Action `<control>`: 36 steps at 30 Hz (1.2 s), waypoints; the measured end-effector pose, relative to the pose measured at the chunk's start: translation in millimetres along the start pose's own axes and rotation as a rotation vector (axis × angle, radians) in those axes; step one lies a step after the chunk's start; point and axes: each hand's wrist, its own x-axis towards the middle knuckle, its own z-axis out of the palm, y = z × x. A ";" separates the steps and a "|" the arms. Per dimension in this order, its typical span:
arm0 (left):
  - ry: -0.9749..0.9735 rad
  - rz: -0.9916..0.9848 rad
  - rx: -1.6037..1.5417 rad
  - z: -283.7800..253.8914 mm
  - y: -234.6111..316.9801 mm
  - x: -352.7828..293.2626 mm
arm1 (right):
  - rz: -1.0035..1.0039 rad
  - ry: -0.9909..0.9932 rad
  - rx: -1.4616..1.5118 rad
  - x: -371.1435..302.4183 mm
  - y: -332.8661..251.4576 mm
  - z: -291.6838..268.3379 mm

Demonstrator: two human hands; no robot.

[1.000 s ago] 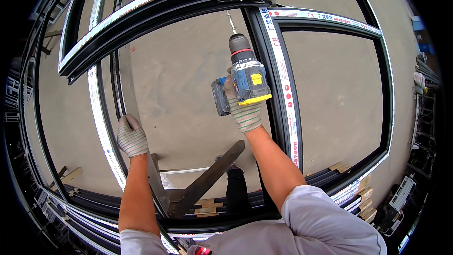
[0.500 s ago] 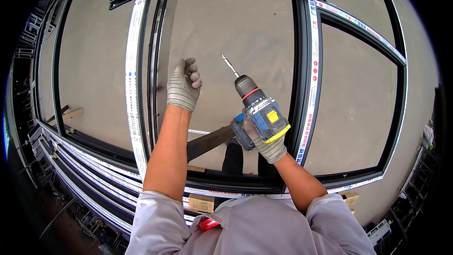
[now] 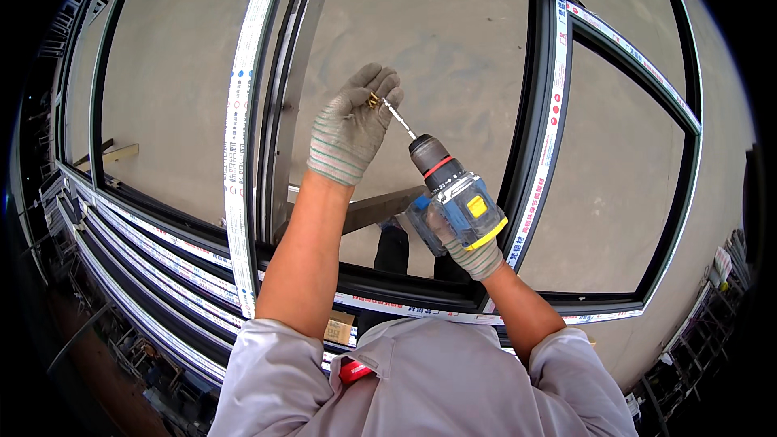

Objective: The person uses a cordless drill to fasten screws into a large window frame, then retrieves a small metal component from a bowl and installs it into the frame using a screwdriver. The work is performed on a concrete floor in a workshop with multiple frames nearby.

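Note:
My left hand, in a grey knit glove with a striped cuff, is turned palm up and holds a few small brass-coloured screws between thumb and fingers. My right hand, gloved too, is wrapped round the handle of a blue, black and yellow cordless drill. The drill's long silver bit points up and left, its tip right at the screws by the left fingers. Whether bit and screw touch I cannot make out. Both hands are above an opening of a large dark metal frame.
White printed film covers the frame's left bar and right bar. A stack of film-wrapped profiles runs along the near left. Below the hands, a flat dark bar slants across the opening. A small cardboard box sits close to my body.
My left hand has turned palm up and moved right to the bit tip, showing the screws. The drill has shifted slightly right and down in view. The frame has shifted in view.

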 end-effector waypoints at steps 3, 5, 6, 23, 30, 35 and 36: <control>0.037 0.024 0.060 -1.1 -0.7 -1.5 | -0.001 0.005 0.002 -0.6 2.6 -2.0; 0.049 0.040 0.057 -0.1 -1.5 -3.2 | -0.014 0.015 0.000 -1.7 1.5 -2.1; 0.055 0.049 0.056 0.3 -1.5 -4.1 | -0.020 0.018 -0.001 -2.3 0.3 -1.9; 0.094 0.082 0.042 4.1 -7.8 -2.5 | 0.057 -0.003 -0.023 -12.4 -11.5 -0.8; 0.128 0.114 0.193 12.3 -17.3 -3.0 | -0.029 0.032 -0.028 -4.6 6.1 -1.6; 0.114 0.193 0.358 15.7 -22.3 -5.1 | -0.186 0.073 -0.112 0.6 20.0 -0.7; 0.127 0.211 0.404 17.8 -23.5 -5.7 | -0.164 0.060 -0.123 0.4 20.3 -1.2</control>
